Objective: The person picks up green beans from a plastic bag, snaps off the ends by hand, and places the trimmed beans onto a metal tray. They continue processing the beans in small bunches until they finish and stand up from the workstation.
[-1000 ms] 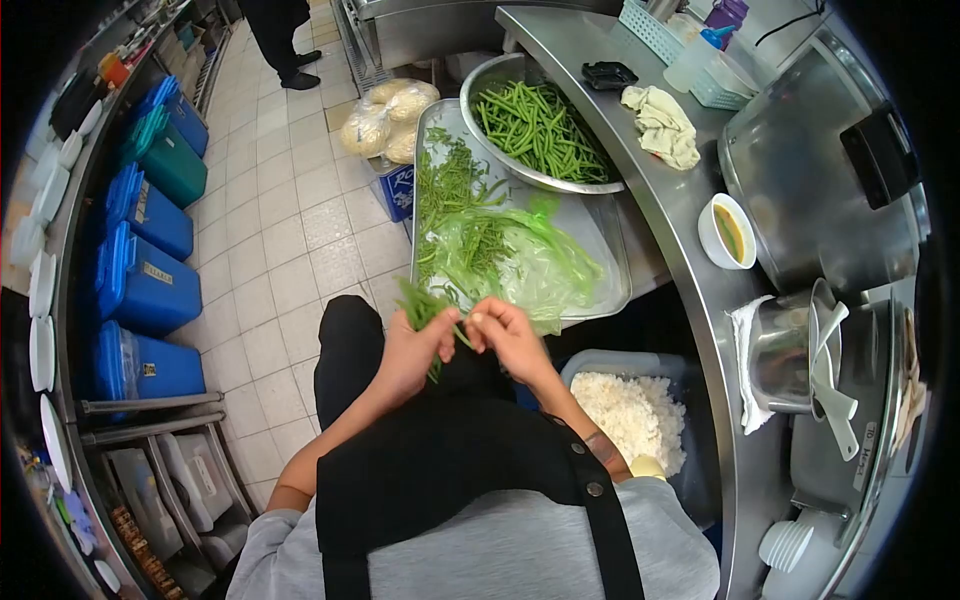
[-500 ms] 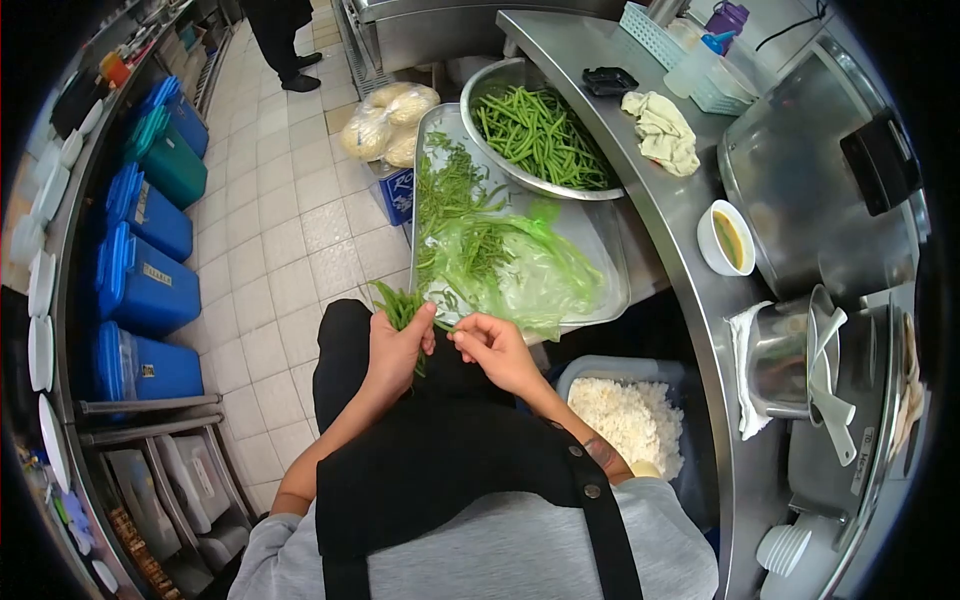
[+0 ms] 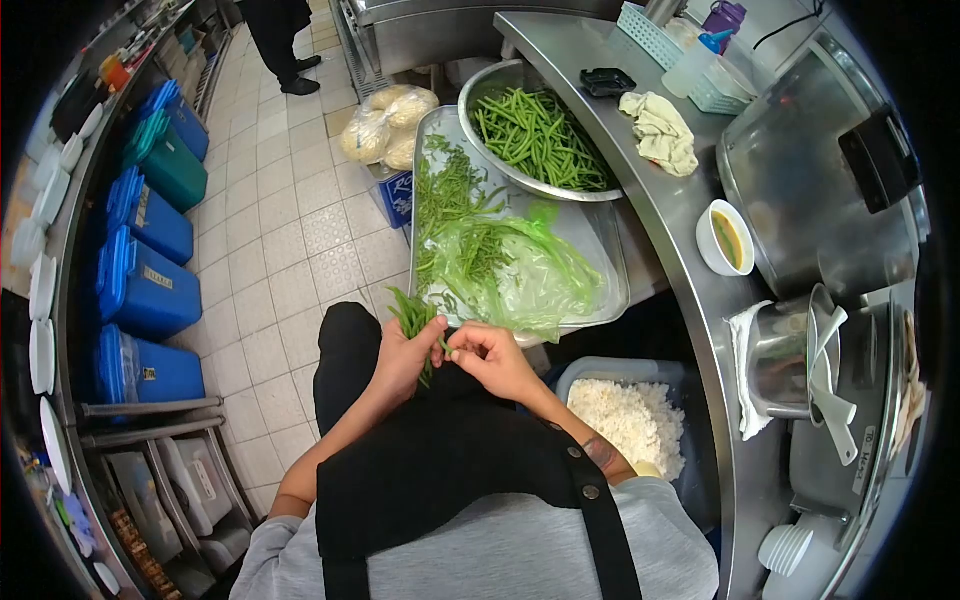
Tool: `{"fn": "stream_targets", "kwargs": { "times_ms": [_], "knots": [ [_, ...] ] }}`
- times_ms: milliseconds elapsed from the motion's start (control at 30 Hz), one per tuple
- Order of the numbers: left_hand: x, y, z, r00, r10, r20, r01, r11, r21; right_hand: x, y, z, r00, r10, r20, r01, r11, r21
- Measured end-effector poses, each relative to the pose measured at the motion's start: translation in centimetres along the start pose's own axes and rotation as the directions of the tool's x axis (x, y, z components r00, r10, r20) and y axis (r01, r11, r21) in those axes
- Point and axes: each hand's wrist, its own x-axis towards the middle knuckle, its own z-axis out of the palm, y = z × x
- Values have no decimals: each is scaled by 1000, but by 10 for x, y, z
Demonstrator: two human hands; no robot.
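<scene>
My left hand (image 3: 402, 357) is closed around a small bunch of green beans (image 3: 408, 313), whose tips stick out above and below the fist. Close beside it, my right hand (image 3: 492, 360) pinches the end of a green bean near the left fingertips; the bean's tip is mostly hidden by the fingers. Just beyond both hands lies a metal tray (image 3: 622, 282) with bean trimmings (image 3: 440, 190) scattered on its left side and a crumpled green plastic bag (image 3: 550, 275). A steel bowl (image 3: 482, 88) full of green beans (image 3: 540, 140) rests over the tray's far end.
A steel counter (image 3: 655, 215) curves along the right, bearing a cloth (image 3: 660, 133), a white bowl (image 3: 725, 238) and a pot (image 3: 780, 355). Below it stands a tub of rice (image 3: 625, 420). Blue lidded bins (image 3: 150, 275) line the left. Another person (image 3: 275, 35) stands at the far end.
My left hand has shifted slightly right and down with the bunch. My right hand has moved in toward it, so the fingertips are now closer together.
</scene>
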Motion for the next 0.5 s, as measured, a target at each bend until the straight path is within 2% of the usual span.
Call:
{"fn": "stream_targets", "kwargs": {
  "times_ms": [333, 433, 500],
  "knots": [
    [1, -4, -4, 989, -128, 79, 133, 989, -59, 2, 2, -4, 993, -85, 82, 86, 996, -14],
    [0, -2, -4, 982, -153, 107, 157, 987, -24, 4, 8, -5, 981, -125, 149, 129, 992, -15],
    [-1, -3, -5, 977, -174, 122, 176, 984, -5, 2, -3, -6, 973, -121, 194, 107, 991, 81]
  ]
}}
